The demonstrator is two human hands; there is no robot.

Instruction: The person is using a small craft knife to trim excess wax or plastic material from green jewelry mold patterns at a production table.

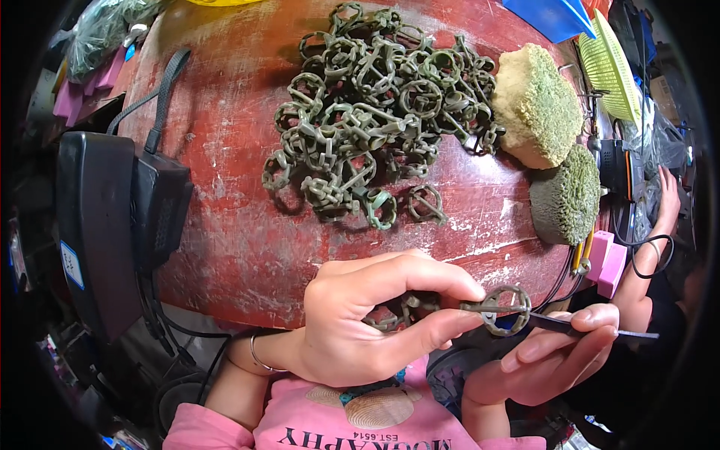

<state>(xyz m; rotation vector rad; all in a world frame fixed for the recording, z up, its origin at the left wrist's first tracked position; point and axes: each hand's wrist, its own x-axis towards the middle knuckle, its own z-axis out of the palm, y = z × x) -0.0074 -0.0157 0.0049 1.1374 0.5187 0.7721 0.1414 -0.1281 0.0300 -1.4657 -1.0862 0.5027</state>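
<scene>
The left hand (367,319) pinches a round green buckle (506,307) between thumb and forefinger at the table's (225,225) near edge, with more buckles curled in its palm. The right hand (555,352), at four o'clock, grips a thin dark blade (592,328) touching the buckle. A heap of buckles (375,105) lies at twelve o'clock, with two sponges (551,142) at two o'clock.

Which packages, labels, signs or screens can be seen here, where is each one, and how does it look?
Small rectangular white-and-blue label: stuck on the black box at the left edge.
Crumpled clear plastic bag: top left corner, holding greenish contents.
Clear plastic wrapping: far right, shiny and creased.
Curved dark lettering: printed on the pink shirt, bottom centre.
No screen or sign shows.
</scene>
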